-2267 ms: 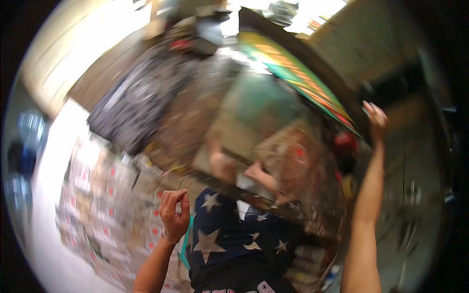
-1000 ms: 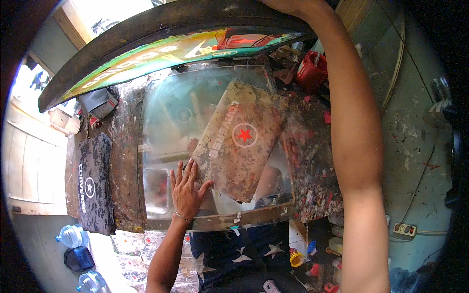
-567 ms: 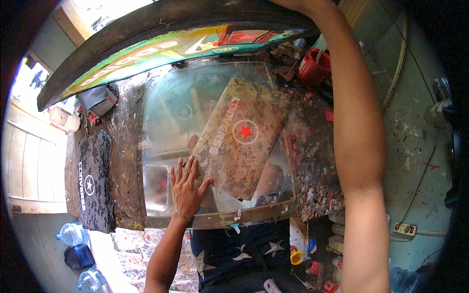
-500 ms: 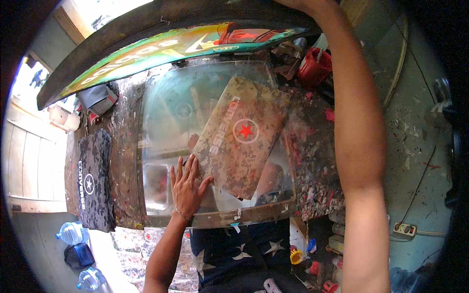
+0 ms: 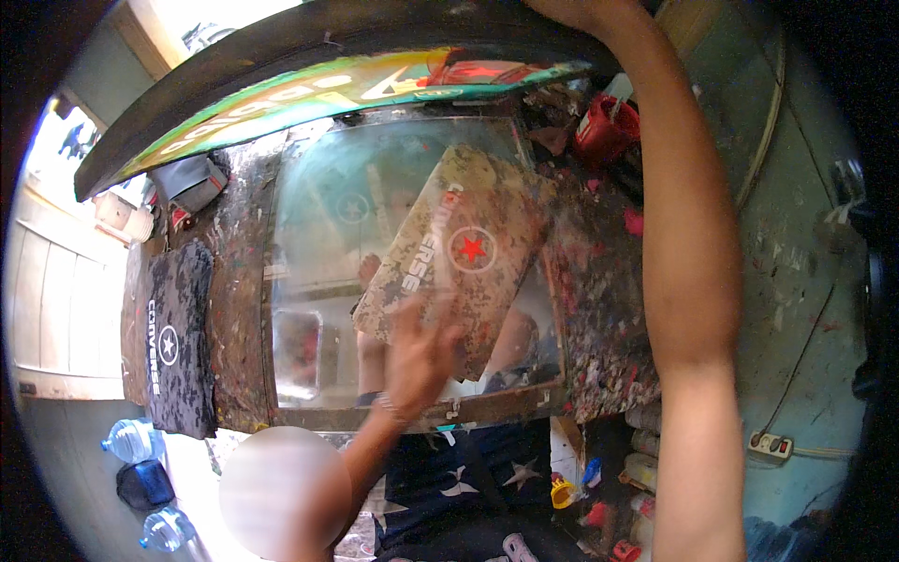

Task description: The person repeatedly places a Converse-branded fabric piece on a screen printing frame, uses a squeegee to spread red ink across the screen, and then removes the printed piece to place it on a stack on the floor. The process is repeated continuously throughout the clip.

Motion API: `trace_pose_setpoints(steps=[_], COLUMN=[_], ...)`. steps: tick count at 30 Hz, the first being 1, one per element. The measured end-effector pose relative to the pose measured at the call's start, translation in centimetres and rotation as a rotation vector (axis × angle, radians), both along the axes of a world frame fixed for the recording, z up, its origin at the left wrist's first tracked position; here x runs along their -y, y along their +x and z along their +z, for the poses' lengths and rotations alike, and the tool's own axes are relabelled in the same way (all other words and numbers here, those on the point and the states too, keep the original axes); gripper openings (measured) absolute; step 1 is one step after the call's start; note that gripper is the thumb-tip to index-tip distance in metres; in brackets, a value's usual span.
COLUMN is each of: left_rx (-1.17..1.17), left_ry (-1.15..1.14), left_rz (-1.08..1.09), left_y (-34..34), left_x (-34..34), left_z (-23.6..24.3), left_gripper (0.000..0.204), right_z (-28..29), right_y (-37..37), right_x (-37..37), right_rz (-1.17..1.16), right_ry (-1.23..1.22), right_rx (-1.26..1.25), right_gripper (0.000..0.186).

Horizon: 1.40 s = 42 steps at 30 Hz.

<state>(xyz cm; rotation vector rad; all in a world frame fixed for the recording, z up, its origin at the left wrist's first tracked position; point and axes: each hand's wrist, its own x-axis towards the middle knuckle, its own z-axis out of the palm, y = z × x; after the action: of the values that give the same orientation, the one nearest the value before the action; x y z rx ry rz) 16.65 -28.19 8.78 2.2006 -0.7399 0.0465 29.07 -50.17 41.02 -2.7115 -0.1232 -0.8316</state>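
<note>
Okay so, left hand (image 5: pixel 419 347) is a blur over the near end of the tan camo piece (image 5: pixel 473 248), which lies slanted on the glass sheet (image 5: pixel 323 229). Its fingers look loosely spread with nothing gripped; can't tell if they're touching. Right hand (image 5: pixel 565 9) is up by the tilted dark-rimmed frame (image 5: pixel 375 36), mostly cut off, so no clue how its fingers sit. Dark camo piece (image 5: pixel 183 347) sits off left, red bucket (image 5: pixel 607 131) far right.

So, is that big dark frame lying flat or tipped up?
Tipped up: the dark frame stands slanted at the shiny sheet's far edge, its colourful face showing.
</note>
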Motion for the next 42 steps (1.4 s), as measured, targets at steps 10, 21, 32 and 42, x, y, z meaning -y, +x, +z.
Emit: trace_pose_setpoints(steps=[10,21,32,42], left_rx=[0.745,0.178,0.093,0.151], left_ry=[0.224,0.378,0.299,0.273], left_rz=[0.417,-0.073,-0.046,-0.048], left_y=[6.1,4.0,4.5,4.4], left_x=[-2.4,-5.9,-6.2,-6.3], left_z=[15.2,0.7,0.7,0.5], left_gripper=[0.1,0.051,0.052,0.052], right_z=[-9.5,-27.1,-28.1,-27.5], right_y=[-3.9,-11.9,-2.8,-0.8], right_x=[0.4,-1.7,1.0,1.1], right_rz=[-0.011,0.225,0.001,0.071], right_ry=[-0.171,-0.249,-0.324,-0.237], right_rx=[0.116,-0.44,-0.327,-0.343], right_gripper=[0.062,0.035,0.018,0.042])
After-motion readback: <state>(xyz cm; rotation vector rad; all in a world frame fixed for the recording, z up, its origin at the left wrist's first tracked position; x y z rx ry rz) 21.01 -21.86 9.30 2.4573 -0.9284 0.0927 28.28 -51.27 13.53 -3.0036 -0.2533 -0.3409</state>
